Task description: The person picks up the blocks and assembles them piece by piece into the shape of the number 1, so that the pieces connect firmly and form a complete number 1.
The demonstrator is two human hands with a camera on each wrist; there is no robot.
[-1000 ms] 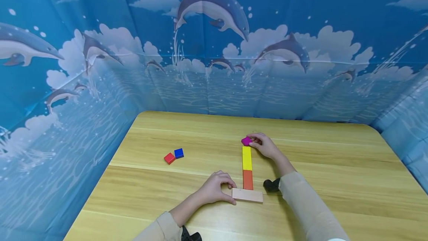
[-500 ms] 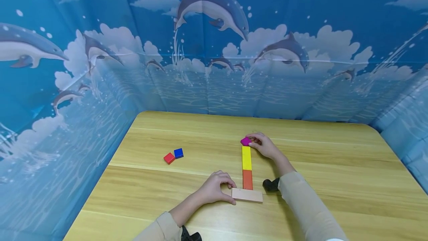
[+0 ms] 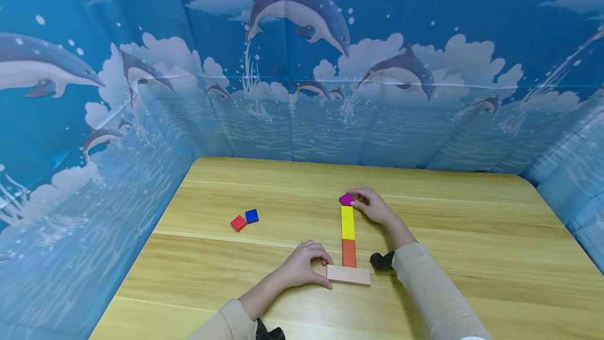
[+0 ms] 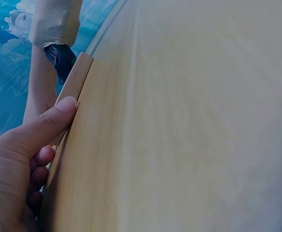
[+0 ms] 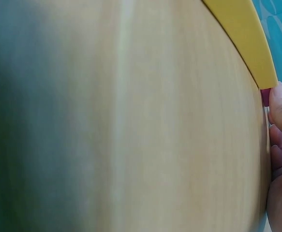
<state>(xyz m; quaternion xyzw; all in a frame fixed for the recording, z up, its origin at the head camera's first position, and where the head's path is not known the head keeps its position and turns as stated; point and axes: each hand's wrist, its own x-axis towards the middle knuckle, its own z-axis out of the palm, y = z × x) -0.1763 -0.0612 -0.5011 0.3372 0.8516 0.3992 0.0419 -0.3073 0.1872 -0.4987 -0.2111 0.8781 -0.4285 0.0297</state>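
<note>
In the head view my left hand (image 3: 302, 266) grips the left end of a plain wooden block (image 3: 349, 275), its thumb on the near side and fingers on the far side. The left wrist view shows the thumb against that block (image 4: 76, 82). My right hand (image 3: 375, 206) pinches a small magenta block (image 3: 346, 200) between thumb and fingers at the far end of a row. A yellow block (image 3: 347, 222) and an orange block (image 3: 349, 253) run in line from it down to the plain block. Up close in the right wrist view, the magenta block (image 5: 265, 96) is mostly hidden behind the thumb and yellow block.
A red block (image 3: 238, 223) and a blue block (image 3: 252, 216) lie corner to corner on the left of the wooden table (image 3: 472, 224). A blue dolphin-print curtain (image 3: 302, 119) hangs behind and beside the table. Black wrist devices (image 3: 382, 261) sit at both sleeves.
Both hands stay in place on their blocks. The magenta block appears turned very slightly in the right hand; the head view has shifted a little.
</note>
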